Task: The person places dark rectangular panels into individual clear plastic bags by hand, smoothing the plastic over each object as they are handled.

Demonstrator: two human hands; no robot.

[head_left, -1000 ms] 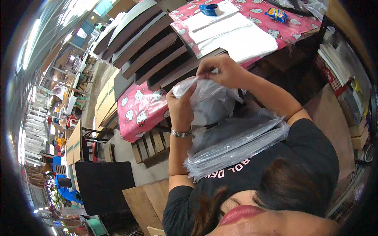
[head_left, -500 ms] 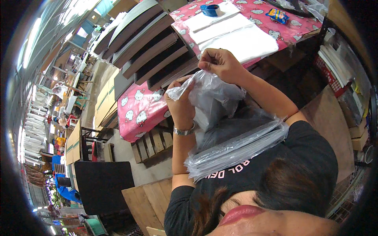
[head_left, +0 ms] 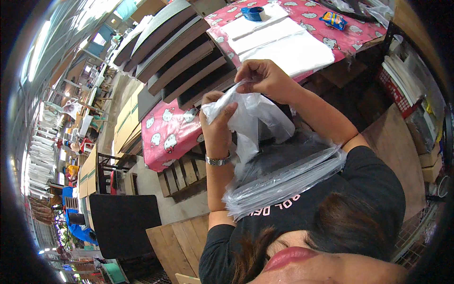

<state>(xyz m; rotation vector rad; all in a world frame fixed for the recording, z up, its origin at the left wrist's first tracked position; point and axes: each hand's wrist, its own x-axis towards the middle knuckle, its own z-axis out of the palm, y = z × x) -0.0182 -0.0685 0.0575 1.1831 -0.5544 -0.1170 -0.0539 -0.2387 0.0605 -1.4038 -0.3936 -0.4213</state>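
The film [head_left: 276, 118] I grip: thin, crinkled plastic; bags [head_left: 286, 183]: glossy plastic; my watch [head_left: 217, 161]: shiny metal; tablecloth [head_left: 182, 128]: glossy; planks [head_left: 182, 241]: matt wood.

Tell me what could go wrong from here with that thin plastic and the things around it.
The plastic is thin and creased between the left grip and right grip, so a hard tug could tear it. The pile in front of the shirt has uneven edges; leaning might make some slide. The panels are stacked unevenly beyond the left grip, so a bump may shift them.
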